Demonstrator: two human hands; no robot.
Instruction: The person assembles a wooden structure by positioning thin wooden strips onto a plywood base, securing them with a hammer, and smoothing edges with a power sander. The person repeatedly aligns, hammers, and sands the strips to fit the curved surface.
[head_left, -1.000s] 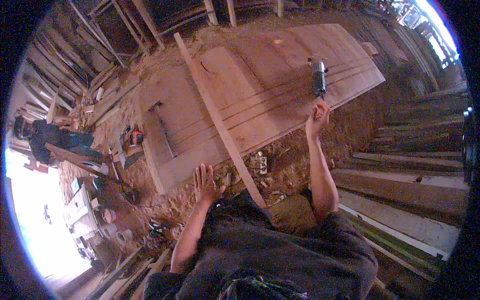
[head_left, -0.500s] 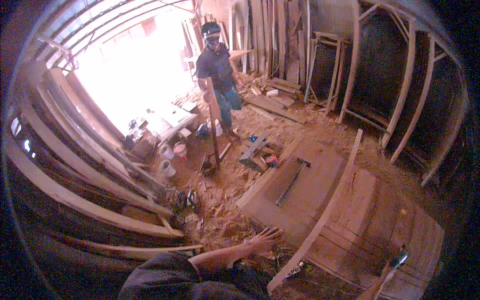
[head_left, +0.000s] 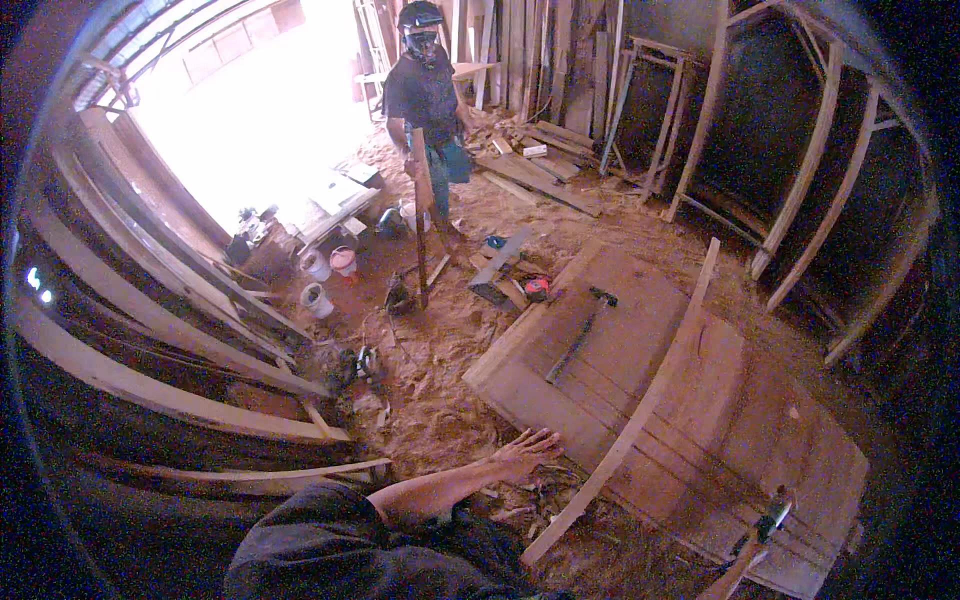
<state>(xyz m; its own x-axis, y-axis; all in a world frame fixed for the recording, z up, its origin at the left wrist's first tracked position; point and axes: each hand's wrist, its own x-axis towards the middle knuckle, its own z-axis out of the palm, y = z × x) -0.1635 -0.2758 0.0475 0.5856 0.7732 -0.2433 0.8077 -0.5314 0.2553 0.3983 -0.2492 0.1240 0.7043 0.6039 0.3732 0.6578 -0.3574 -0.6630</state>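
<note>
My left hand [head_left: 525, 455] lies flat, fingers spread, at the near left edge of a large wooden panel [head_left: 690, 480]. At the panel's near right side, my right hand [head_left: 752, 552] is closed round a dark-handled tool with a shiny metal end [head_left: 781, 514]; its exact kind is not clear. A long, narrow wooden strip [head_left: 640, 415] crosses the panel between my hands, its near end reaching past the panel's edge. Beyond my left hand, a hammer [head_left: 577, 343] with a dark head lies on the panel.
Across the floor a person in a dark helmet [head_left: 420, 90] holds an upright board [head_left: 421, 220]. Past the panel sit a red tool [head_left: 538, 289] and a grey beam [head_left: 500, 262]. Buckets [head_left: 316, 300] stand left. Long timbers [head_left: 180, 385] line my left; wooden frames [head_left: 800, 170] lean at right.
The view has tilted down a little, so the scene sits higher in the picture. My right hand and its tool have come slightly nearer; my left hand stays at the panel's edge.
</note>
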